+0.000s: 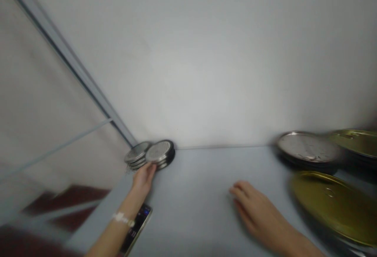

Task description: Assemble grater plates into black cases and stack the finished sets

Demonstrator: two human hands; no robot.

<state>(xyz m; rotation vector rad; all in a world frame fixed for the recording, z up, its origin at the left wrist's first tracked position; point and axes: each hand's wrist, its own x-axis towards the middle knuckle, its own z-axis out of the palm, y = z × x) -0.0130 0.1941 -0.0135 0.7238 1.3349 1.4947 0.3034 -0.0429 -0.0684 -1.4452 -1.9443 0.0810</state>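
Note:
My left hand (143, 177) reaches to the far left of the grey tabletop (200, 198). Its fingers are closed on the near edge of a short stack of small round silver lids (160, 152); how many they grip I cannot tell. Another stack of small silver lids (138, 152) leans close against it on the left. Above the middle of the table, my right hand (259, 214) holds nothing, its fingers loosely bent and the thumb apart. To its right lies a large gold oval lid with a pull ring (330, 206), blurred.
A phone (137, 227) lies under my left forearm. Large silver lids (306, 146) and more gold lids (357, 141) are stacked at the back right. A pale wall (212, 72) rises behind the table. A metal-framed panel (73, 68) stands at left.

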